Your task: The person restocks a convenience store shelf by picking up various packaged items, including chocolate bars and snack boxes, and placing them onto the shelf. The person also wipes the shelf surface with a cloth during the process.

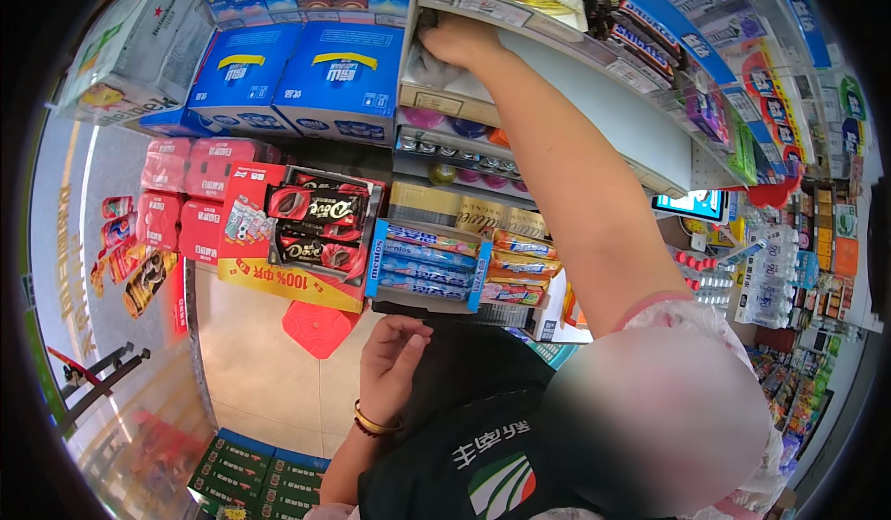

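My right hand (459,38) reaches into the left end of a white shelf (592,95). Its fingers press on a crumpled grey cloth (435,67), partly hidden by the hand. My left hand (395,356), with bracelets at the wrist, is raised before my dark apron (445,408), its fingers loosely bent and nothing seen in them. Just above it stands a blue-edged box of Mentos rolls (431,262), beside a box of Dove chocolate bars (320,224).
Blue cartons (334,81) and a Heineken box (139,46) stand at upper left. Snickers bars (637,36) fill a tier above the shelf. Red-wrapped packs (202,220) and a red and yellow carton (257,276) lie left. Green boxes (257,475) stand on the floor.
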The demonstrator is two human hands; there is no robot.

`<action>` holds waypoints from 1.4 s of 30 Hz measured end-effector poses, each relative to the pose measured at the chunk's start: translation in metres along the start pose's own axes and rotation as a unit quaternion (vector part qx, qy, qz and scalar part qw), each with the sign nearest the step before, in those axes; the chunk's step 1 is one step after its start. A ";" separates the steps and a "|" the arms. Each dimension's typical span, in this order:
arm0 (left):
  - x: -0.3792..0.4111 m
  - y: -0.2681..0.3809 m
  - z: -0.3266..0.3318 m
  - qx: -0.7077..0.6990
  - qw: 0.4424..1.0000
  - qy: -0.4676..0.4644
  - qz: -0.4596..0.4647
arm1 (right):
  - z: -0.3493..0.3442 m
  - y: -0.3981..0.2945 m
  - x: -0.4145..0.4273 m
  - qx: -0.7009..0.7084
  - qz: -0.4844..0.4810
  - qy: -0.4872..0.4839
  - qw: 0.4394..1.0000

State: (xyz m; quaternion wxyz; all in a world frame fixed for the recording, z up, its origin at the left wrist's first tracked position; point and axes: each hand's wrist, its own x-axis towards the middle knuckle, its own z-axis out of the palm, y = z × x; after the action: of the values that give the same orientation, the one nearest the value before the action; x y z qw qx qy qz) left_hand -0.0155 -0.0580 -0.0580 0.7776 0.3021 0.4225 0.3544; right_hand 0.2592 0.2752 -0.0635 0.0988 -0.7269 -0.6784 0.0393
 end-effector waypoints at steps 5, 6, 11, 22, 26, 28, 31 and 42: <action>-0.003 -0.001 -0.001 0.002 1.000 -0.007 0.009 | -0.027 0.047 -0.049 0.018 -0.039 -0.114 0.993; -0.004 -0.001 -0.002 0.002 1.000 -0.005 0.016 | -0.044 0.065 -0.063 0.025 0.009 -0.131 0.991; -0.008 -0.003 -0.008 -0.004 0.999 -0.027 0.022 | -0.067 0.371 -0.169 -0.071 0.152 0.067 0.984; -0.020 -0.011 -0.023 -0.002 1.000 0.028 0.007 | -0.036 0.017 -0.057 0.014 0.236 -0.030 0.971; -0.018 0.006 -0.021 -0.008 0.999 0.026 0.026 | 0.015 -0.002 -0.009 -0.078 0.071 0.133 0.985; -0.022 0.012 -0.024 0.006 0.998 0.037 0.045 | 0.014 -0.008 0.007 -0.022 0.069 0.092 0.993; -0.026 0.004 -0.036 -0.035 0.997 0.053 0.052 | 0.005 0.017 0.008 0.140 -0.002 -0.003 0.990; -0.005 -0.002 -0.010 0.016 0.999 -0.023 0.016 | -0.037 0.007 -0.048 0.049 -0.333 -0.138 0.932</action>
State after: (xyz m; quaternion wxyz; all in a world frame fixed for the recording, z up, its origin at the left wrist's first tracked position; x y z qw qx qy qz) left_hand -0.0258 -0.0614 -0.0623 0.7766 0.3294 0.4051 0.3525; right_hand 0.2693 0.2235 -0.0329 0.0471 -0.4414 -0.8855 0.1371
